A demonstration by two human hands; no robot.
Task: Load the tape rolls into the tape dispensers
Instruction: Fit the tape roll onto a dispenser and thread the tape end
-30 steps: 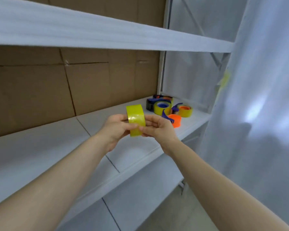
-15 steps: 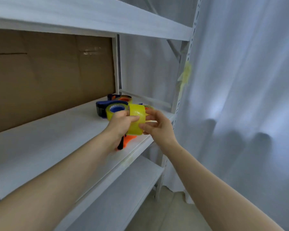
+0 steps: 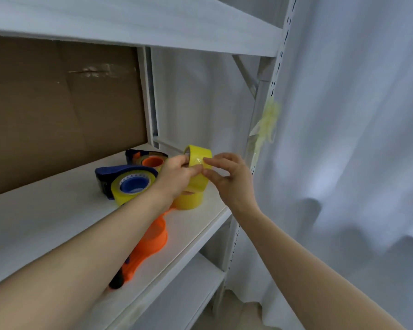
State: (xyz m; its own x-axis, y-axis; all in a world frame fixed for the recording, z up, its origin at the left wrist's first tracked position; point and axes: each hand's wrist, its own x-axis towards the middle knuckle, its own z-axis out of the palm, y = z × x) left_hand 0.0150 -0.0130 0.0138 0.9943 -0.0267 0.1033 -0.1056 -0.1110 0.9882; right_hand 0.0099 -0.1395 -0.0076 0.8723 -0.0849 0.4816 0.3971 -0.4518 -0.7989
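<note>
My left hand (image 3: 175, 177) grips a yellow tape roll (image 3: 199, 160) held on edge above the shelf's right end. My right hand (image 3: 229, 179) pinches the roll's outer face with thumb and forefinger. Under the roll, another yellow roll (image 3: 188, 201) lies flat on the shelf. A blue tape dispenser (image 3: 119, 175) loaded with a yellow roll on a blue hub (image 3: 132, 185) sits to the left. Behind it is a second dispenser with an orange hub (image 3: 153, 160). An orange dispenser (image 3: 150, 244) lies under my left forearm, partly hidden.
The white shelf (image 3: 45, 222) has brown cardboard (image 3: 57, 110) at its back and another shelf board above. A perforated upright post (image 3: 260, 139) carries stuck scraps of yellowish tape (image 3: 267, 122). A white curtain (image 3: 355, 151) hangs to the right. A lower shelf shows below.
The view has swung right along the shelf and closer to the dispensers. Both hands carried the yellow roll towards the shelf's right end, above the flat roll.
</note>
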